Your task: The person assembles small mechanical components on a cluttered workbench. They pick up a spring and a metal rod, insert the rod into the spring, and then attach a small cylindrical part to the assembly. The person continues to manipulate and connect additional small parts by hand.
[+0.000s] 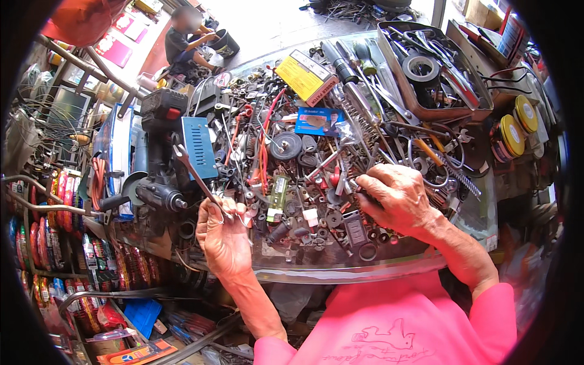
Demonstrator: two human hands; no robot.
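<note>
Near the front left of the glass-topped table, my left hand (225,243) is closed round a metal wrench (196,170). Its open jaw points up and away, and a thin wire-like piece (244,222) shows by the fingertips. Over the right side of the heap of small metal parts (328,213), my right hand (398,198) is curled, its thumb and fingers pinched low among the pieces. Whatever lies between them is too small to make out. Close by are a dark rectangular part (354,228), a green lighter-like item (277,196) and a long coil spring (459,176).
A black cordless impact wrench (161,191) stands left beside a blue slotted plate (199,146). A metal tray (480,112) of tools and tape sits far right, near yellow-lidded tins (511,137). A yellow box (306,78) tops the heap. A person (185,45) sits beyond with a bucket (225,44).
</note>
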